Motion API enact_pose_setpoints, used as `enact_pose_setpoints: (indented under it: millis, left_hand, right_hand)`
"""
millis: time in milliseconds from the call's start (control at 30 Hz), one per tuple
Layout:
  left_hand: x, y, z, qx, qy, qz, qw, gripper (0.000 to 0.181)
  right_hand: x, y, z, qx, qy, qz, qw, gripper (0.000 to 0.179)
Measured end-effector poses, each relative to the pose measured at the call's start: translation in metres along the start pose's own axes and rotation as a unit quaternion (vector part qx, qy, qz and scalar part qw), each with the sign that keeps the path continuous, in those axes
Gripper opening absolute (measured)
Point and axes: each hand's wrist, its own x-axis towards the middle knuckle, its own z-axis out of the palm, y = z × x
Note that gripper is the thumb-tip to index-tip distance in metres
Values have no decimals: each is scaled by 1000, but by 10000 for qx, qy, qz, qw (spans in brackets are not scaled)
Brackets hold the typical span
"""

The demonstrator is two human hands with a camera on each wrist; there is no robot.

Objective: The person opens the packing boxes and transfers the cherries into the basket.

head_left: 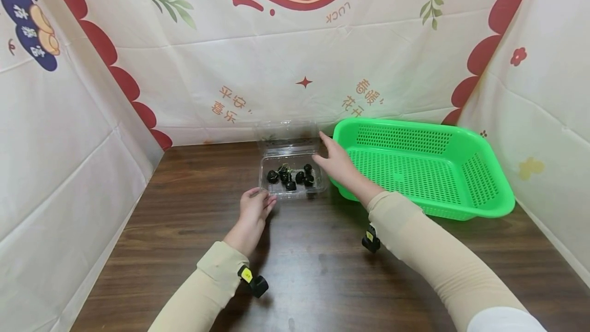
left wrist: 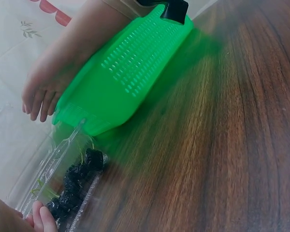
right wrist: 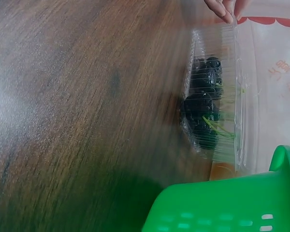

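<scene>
One clear box (head_left: pixel 292 168), seven dark cherries (head_left: pixel 291 175), one green basket (head_left: pixel 488 206).

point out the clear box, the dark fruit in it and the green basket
clear box (head_left: pixel 318 189), head view, right front rim of its tray
dark fruit (head_left: pixel 290 185), head view, the piece nearest the front
green basket (head_left: pixel 502 208), head view, bare rim at its near right corner

A clear plastic clamshell box (head_left: pixel 291 168) sits open on the dark wooden counter (head_left: pixel 322 260), its lid standing up at the back, with several dark cherries (head_left: pixel 290 177) (some with green stems) in the tray. The left hand (head_left: pixel 255 208) holds the box's near left corner. The right hand (head_left: pixel 335 160), fingers straight, touches the box's right side, just beside the green perforated basket (head_left: pixel 461 183).
</scene>
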Motion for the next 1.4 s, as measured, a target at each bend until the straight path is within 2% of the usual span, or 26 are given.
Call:
enact_pose_setpoints:
  millis: [400,600,767,900,1033,1167,1300,1400]
  left_hand:
    - [0,-3,3,-29,-41,-26,10000,33]
    - [0,-3,2,41,-27,-42,10000,31]
    - [-1,-3,-1,159,-49,-135,9998,34]
    - [0,-2,-5,334,-195,-141,9992,47]
    - [1,-3,-8,612,-413,-76,9972,59]
    - [5,-3,-12,1104,-597,142,9920,59]
    - [13,-3,-18,1570,-696,445,9841,54]
    - [18,-3,-21,2059,-715,675,9736,51]
  right_hand:
    - [-2,-2,1,-680,-352,-155,9969,70]
    - [-3,-6,1,-587,-258,-252,9976,67]
    - [-5,-11,-1,-582,-239,-379,9973,57]
    - [-4,-12,-2,-849,-316,-514,9946,47]
    - [-6,-12,-2,-1024,-344,-588,9924,43]
    - [-8,-16,-3,-1061,-338,-660,9916,41]
    - [-8,-19,-3,-1190,-334,-759,9894,40]
    - [-8,-21,-2,-1283,-344,-810,9878,39]
